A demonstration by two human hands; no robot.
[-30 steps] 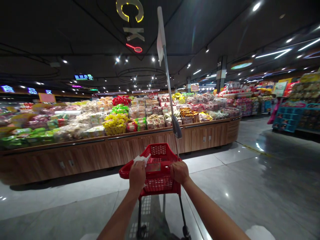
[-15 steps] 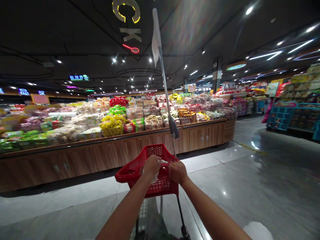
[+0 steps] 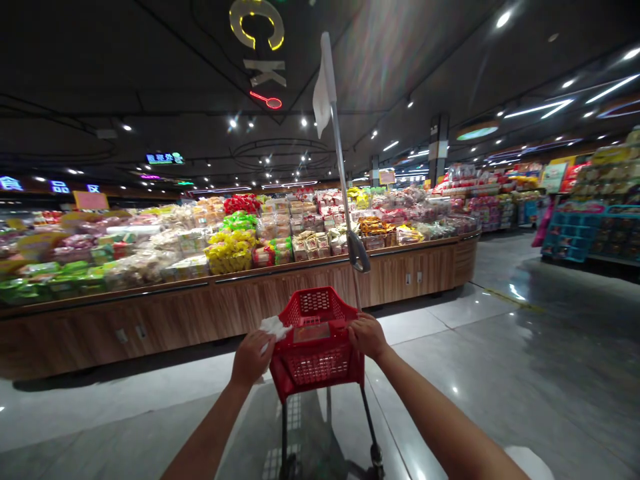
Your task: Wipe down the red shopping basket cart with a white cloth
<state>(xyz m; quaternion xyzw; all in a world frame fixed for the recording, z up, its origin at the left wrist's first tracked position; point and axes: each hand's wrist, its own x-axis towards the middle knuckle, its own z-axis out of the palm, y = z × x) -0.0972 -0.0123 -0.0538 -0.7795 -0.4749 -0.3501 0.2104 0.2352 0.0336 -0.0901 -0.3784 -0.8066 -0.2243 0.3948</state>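
Observation:
A small red plastic shopping cart [image 3: 320, 363] stands right before me on dark legs. My left hand [image 3: 253, 357] is closed on a crumpled white tissue [image 3: 274, 327] at the left end of the cart's handle bar. The tissue touches the red rim there. My right hand [image 3: 369, 335] wraps round the right end of the handle, beside the metal pole. That pole [image 3: 341, 167] rises from the cart's right side, with a white flag [image 3: 323, 90] at its top and a grey loop grip [image 3: 358, 253] lower down.
Across the view runs a wood-panelled display counter [image 3: 175, 320] piled with packaged food. To the right, a blue rack [image 3: 567, 233] and more shelves line the aisle. Grey polished floor [image 3: 500, 387] extends on the right. Lit signs hang from the dark ceiling.
My left hand, with the tissue, has moved left along the handle from its middle to its left end. My right hand stays on the handle. The view has shifted slightly.

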